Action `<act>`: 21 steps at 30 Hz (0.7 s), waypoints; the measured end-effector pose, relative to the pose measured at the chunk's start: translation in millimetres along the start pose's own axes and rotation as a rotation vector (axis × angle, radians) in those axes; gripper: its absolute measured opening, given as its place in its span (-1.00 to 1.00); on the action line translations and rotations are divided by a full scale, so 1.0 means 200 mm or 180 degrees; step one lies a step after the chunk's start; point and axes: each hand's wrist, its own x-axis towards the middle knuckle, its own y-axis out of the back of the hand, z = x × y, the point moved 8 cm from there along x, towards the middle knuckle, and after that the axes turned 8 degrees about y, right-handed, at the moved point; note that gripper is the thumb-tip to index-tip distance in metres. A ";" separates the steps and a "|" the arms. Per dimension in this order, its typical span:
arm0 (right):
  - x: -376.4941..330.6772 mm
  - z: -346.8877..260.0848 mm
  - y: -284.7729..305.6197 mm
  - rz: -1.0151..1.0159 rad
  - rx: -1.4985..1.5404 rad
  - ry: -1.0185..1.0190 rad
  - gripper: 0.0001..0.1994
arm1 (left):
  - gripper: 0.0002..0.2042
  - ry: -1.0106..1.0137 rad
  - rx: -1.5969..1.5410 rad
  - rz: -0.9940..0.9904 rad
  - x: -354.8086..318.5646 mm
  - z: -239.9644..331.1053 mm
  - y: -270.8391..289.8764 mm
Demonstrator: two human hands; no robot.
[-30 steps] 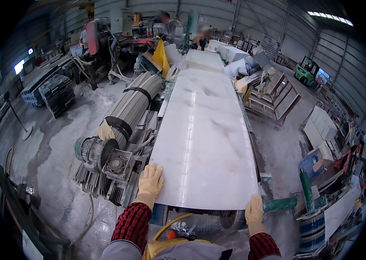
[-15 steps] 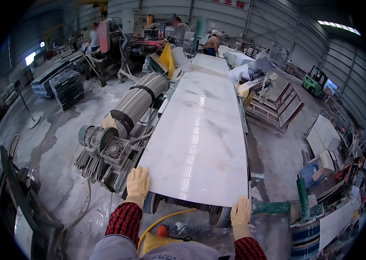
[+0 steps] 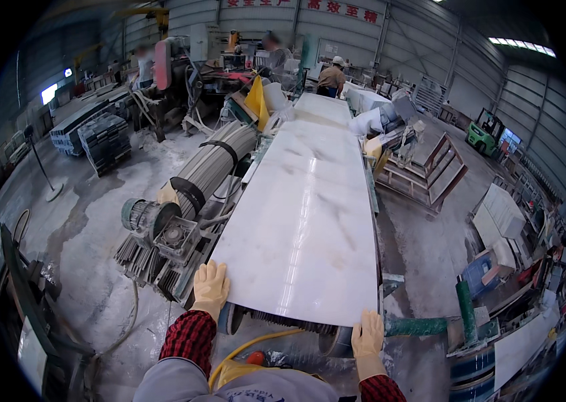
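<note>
A long white stone slab (image 3: 289, 234) with faint grey-brown veining lies flat in front of me on a belt machine. My left hand (image 3: 211, 288), in a cream rubber glove, is at its near left corner, fingers stretched out along the edge. At the near right corner, my right hand (image 3: 367, 340), gloved alike, has its fingers extended against the slab. Both thumbs are hard to make out, and whatever is under the edge is hidden. Below the slab's front edge show the machine's rollers (image 3: 336, 342) and a yellow hose (image 3: 256, 342).
Left of the slab stand a dusty motor (image 3: 152, 218) and a strapped bundle of strips (image 3: 212, 157). A green pipe (image 3: 417, 326) juts out at right, before a brown metal frame (image 3: 423, 174). A co-worker (image 3: 331, 78) stands beyond the far end; a green forklift (image 3: 485, 132) is far right.
My view has tilted and shifted slightly. Both hands stay at the slab's near corners. The co-worker at the far end has straightened from a bent posture.
</note>
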 end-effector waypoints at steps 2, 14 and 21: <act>0.00 0.02 -0.02 -0.0309 0.0037 -0.0309 -0.52 | -0.48 0.0038 -0.0031 0.0028 0.05 0.03 -0.02; 0.12 0.05 -0.13 -0.0690 -0.0211 -0.0599 -0.39 | -0.53 -0.0269 -0.0300 0.0132 0.33 0.13 -0.05; 0.16 0.12 -0.27 -0.0733 -0.0256 -0.0773 -0.37 | -0.57 -0.0326 -0.0504 0.0172 0.42 0.14 -0.06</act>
